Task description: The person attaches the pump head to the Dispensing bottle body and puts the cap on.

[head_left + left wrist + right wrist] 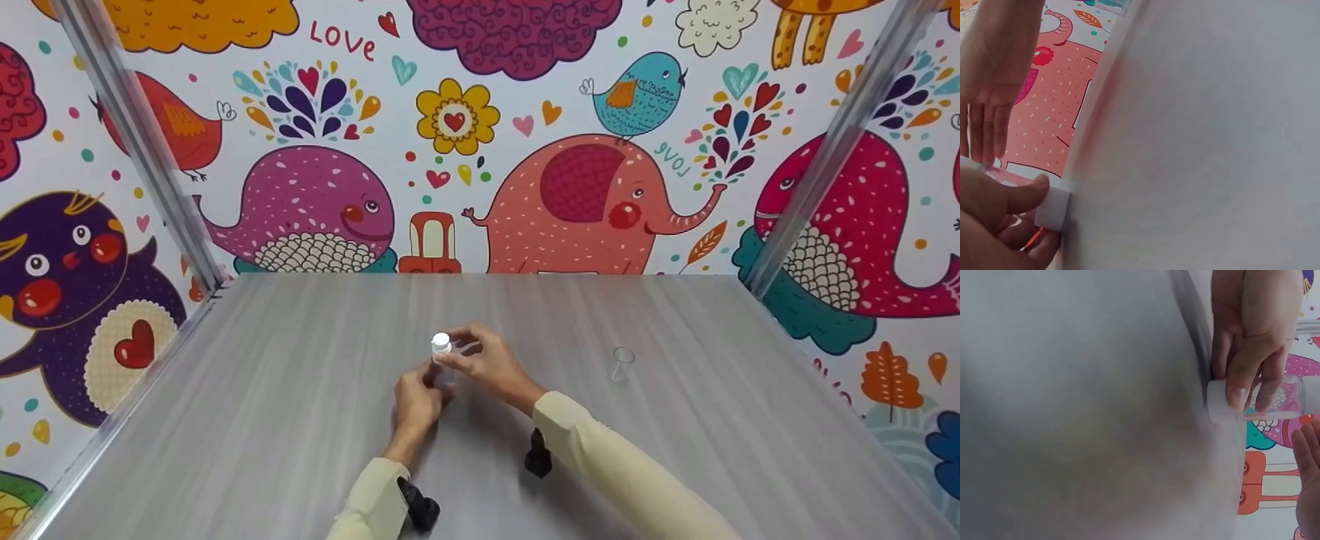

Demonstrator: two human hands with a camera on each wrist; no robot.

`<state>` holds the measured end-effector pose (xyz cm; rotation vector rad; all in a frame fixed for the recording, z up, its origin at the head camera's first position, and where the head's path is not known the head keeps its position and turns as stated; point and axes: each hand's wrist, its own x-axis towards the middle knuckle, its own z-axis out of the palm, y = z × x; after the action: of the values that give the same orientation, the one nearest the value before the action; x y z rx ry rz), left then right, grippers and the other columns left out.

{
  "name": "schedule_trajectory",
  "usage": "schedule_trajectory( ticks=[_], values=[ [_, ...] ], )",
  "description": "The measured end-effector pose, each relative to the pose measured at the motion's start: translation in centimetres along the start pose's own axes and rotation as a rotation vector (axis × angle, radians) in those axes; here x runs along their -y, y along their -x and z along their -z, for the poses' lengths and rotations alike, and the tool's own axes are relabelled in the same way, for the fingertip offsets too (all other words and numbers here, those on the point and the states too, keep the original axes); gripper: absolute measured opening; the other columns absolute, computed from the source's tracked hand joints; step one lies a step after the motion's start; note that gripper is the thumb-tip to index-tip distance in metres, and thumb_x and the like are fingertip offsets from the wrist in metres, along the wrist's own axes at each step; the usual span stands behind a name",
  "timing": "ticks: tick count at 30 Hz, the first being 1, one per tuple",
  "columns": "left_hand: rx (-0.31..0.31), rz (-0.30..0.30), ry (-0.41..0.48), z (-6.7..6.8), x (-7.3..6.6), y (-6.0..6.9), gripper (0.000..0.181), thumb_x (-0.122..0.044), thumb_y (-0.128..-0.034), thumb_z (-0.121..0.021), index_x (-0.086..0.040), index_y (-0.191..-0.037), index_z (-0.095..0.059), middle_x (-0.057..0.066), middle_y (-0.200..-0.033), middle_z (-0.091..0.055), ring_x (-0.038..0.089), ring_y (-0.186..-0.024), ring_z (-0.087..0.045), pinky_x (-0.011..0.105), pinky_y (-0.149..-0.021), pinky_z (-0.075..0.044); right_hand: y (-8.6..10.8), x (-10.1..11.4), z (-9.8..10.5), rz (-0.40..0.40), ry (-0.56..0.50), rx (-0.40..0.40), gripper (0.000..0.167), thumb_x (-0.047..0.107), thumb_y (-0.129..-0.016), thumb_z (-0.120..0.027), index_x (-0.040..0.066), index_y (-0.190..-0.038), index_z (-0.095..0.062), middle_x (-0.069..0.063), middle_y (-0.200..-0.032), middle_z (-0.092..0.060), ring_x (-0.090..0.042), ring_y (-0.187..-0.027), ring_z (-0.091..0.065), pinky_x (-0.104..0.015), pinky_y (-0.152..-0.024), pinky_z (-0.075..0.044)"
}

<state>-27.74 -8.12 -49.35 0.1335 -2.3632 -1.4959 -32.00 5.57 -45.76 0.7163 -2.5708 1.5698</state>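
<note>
Left of the clear glass (622, 365), the left hand (418, 399) grips the clear bottle (1285, 398) by its white base (1053, 210) while the right hand (491, 367) pinches the white cap (441, 343), so uneven force could tip it.

Bottle (1289, 400) from above, 2 wrist close-ups

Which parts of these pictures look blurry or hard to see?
Head view: wall drawings are crisp, but the transparent cup nearly fades into the tabletop; left wrist view: the tabletop is a soft smear, reddish near its edge; right wrist view: tabletop smeared too, the bottle clearer.
</note>
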Motion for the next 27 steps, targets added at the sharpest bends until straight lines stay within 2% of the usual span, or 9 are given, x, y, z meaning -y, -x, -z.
schedule_trajectory(
  ticks=[3,7,10,14,17,20,24,27],
  values=[
    [0.009,0.013,-0.004,0.0,0.0,0.0,0.027,0.006,-0.0791,-0.073,0.001,-0.105,-0.074,0.015,-0.085,-0.072,0.020,-0.075,-0.061,0.034,-0.069,-0.051,0.1,-0.3,0.3,0.025,0.008,0.000,0.046,0.039,-0.085,-0.078,0.015,-0.123,-0.065,-0.006,-0.120,-0.065,-0.024,-0.112,-0.061,-0.039,-0.098,-0.051],
    [0.018,0.017,0.015,0.0,-0.1,0.0,0.025,0.005,-0.0791,-0.074,0.002,-0.104,-0.073,0.015,-0.083,-0.070,0.019,-0.072,-0.058,0.032,-0.065,-0.049,0.1,-0.5,0.8,0.083,0.048,0.010,0.046,0.037,-0.086,-0.078,0.013,-0.123,-0.065,-0.010,-0.124,-0.064,-0.027,-0.117,-0.058,-0.046,-0.102,-0.046],
    [0.027,0.022,0.031,0.0,-0.1,0.0,0.028,0.005,-0.0800,-0.075,0.004,-0.108,-0.072,0.018,-0.087,-0.072,0.022,-0.075,-0.060,0.035,-0.067,-0.051,0.2,-0.7,1.3,0.098,0.079,0.026,0.049,0.037,-0.086,-0.078,0.011,-0.125,-0.064,-0.009,-0.126,-0.063,-0.028,-0.120,-0.057,-0.049,-0.106,-0.044],
    [0.032,0.032,0.036,0.0,-0.1,0.1,0.038,0.005,-0.0808,-0.075,0.006,-0.118,-0.069,0.024,-0.102,-0.074,0.029,-0.087,-0.068,0.043,-0.078,-0.056,0.5,-1.0,2.1,0.073,0.097,0.067,0.057,0.036,-0.084,-0.080,0.010,-0.131,-0.062,-0.009,-0.134,-0.061,-0.035,-0.129,-0.053,-0.055,-0.110,-0.040],
    [0.030,0.032,0.017,-0.1,-0.1,0.1,0.038,0.004,-0.0798,-0.076,0.006,-0.118,-0.069,0.025,-0.103,-0.074,0.030,-0.089,-0.070,0.045,-0.080,-0.056,0.7,-1.3,2.7,0.039,0.129,0.088,0.061,0.035,-0.081,-0.082,0.012,-0.134,-0.061,-0.008,-0.139,-0.058,-0.034,-0.133,-0.050,-0.057,-0.111,-0.039],
    [0.021,0.025,-0.004,-0.1,0.0,0.1,0.036,0.002,-0.0787,-0.077,0.005,-0.114,-0.071,0.024,-0.099,-0.075,0.030,-0.087,-0.070,0.045,-0.078,-0.055,0.9,-1.6,3.3,0.034,0.174,0.089,0.061,0.036,-0.081,-0.083,0.014,-0.134,-0.061,-0.008,-0.142,-0.056,-0.032,-0.136,-0.047,-0.058,-0.112,-0.038],
    [0.014,0.019,-0.003,-0.2,0.1,0.0,0.036,0.003,-0.0784,-0.078,0.005,-0.114,-0.071,0.025,-0.102,-0.075,0.033,-0.093,-0.071,0.048,-0.082,-0.055,1.2,-2.1,4.0,0.050,0.220,0.081,0.061,0.043,-0.080,-0.082,0.017,-0.132,-0.063,-0.008,-0.142,-0.056,-0.030,-0.135,-0.046,-0.058,-0.111,-0.038],
    [0.014,0.031,0.008,-0.2,0.1,0.0,0.035,0.003,-0.0785,-0.077,0.005,-0.113,-0.071,0.026,-0.104,-0.074,0.034,-0.095,-0.071,0.049,-0.084,-0.055,1.3,-2.4,4.5,0.048,0.235,0.081,0.058,0.039,-0.081,-0.082,0.018,-0.132,-0.064,-0.007,-0.142,-0.056,-0.030,-0.136,-0.045,-0.059,-0.112,-0.037]
  ],
)
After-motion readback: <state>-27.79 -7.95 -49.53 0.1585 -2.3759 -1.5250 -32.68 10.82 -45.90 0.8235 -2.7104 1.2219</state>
